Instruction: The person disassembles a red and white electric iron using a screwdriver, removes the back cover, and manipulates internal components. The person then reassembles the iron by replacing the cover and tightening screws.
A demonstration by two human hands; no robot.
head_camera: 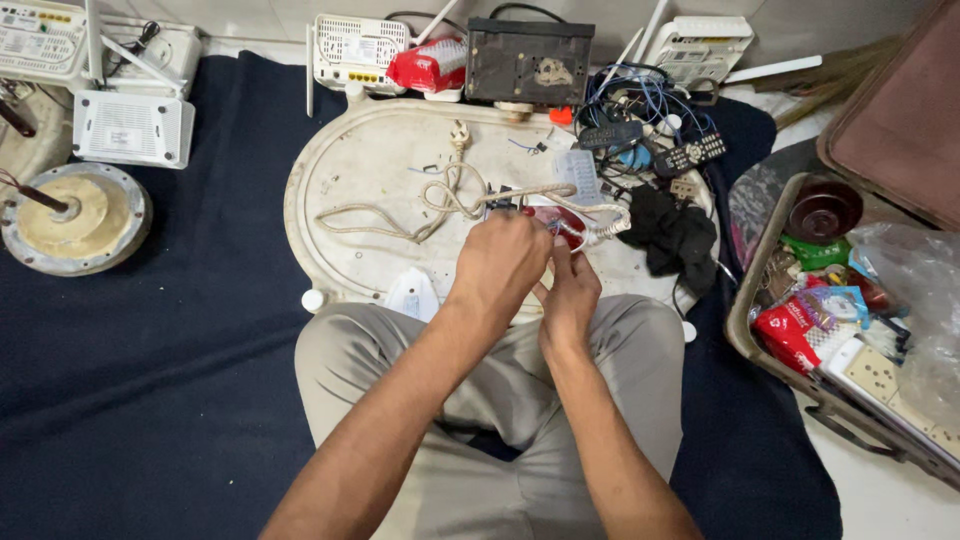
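Together two hands, left hand (497,262), right hand (570,293), grip one cord (590,237).

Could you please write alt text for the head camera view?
A seated person's left hand and right hand work together on a white cord over a pale oval tray. Routers and remotes lie around.

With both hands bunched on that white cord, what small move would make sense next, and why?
Probably draw slack toward the lap: the left hand and right hand pinch the braided white cord near its red-cased end, while the rest lies looped across the white board.
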